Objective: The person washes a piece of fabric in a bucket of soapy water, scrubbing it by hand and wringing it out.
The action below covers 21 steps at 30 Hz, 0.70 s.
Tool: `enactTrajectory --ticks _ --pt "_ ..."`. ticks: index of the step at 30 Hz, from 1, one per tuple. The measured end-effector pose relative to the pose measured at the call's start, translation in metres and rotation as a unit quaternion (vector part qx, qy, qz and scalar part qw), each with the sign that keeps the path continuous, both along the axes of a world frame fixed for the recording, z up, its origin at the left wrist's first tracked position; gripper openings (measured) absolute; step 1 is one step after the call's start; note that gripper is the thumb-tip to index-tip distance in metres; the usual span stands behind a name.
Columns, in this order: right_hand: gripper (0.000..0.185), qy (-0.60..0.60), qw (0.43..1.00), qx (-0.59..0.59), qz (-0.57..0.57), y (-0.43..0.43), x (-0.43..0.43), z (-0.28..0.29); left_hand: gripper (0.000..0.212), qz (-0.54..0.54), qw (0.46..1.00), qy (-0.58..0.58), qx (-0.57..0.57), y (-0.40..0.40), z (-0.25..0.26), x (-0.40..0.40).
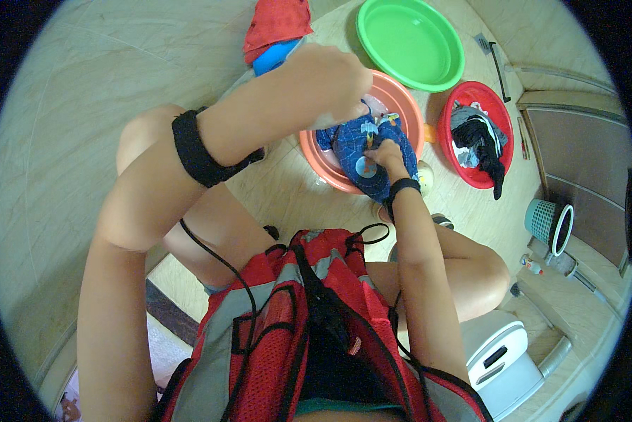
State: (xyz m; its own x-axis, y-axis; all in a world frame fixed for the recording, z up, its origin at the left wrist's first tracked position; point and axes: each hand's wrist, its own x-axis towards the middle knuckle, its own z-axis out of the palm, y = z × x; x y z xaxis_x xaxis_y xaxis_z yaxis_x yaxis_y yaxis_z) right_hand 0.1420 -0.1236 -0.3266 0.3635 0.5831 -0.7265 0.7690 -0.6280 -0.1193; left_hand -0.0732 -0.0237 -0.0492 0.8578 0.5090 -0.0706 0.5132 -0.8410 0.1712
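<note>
A dark blue patterned garment (355, 150) lies bunched in an orange plastic basin (308, 150) and hangs over its near rim. Whitish, sudsy water (375, 104) shows around the cloth. With its fingers, my right hand (388, 154) grips the garment near the basin's right side. My left hand (337, 79) is curled into a fist above the basin's far left part, back of the hand up. Its fingertips are mostly hidden, and a bit of blue cloth shows right beside them, so what it holds is unclear. Each forearm wears a black strap.
A green basin (411, 45) stands beyond the orange one. To the right, a red basin (445, 142) holds several clothes. Red cloth (279, 26) lies over something blue at the far left. A teal wastebasket (540, 219) and a white-grey step stool (500, 353) are at right.
</note>
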Motion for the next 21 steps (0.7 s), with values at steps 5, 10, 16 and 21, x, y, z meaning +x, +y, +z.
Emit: enactTrajectory --ticks 5,10,16,21 --pt "0.034 0.410 0.861 0.111 -0.280 -0.011 0.020 0.015 0.038 -0.041 0.996 -0.073 0.028 0.002 -0.008 0.003" --pt "0.036 0.429 0.866 0.114 -0.229 0.013 0.002 0.137 0.036 -0.024 0.999 -0.032 -0.029 0.001 -0.005 0.002" --pt "0.028 0.400 0.859 0.252 -0.197 0.000 0.012 0.259 0.047 -0.060 0.986 -0.045 -0.147 0.000 -0.013 0.031" --pt "0.022 0.473 0.763 0.371 -0.239 -0.006 0.018 0.327 0.062 -0.089 0.964 -0.157 -0.193 -0.012 -0.034 0.056"
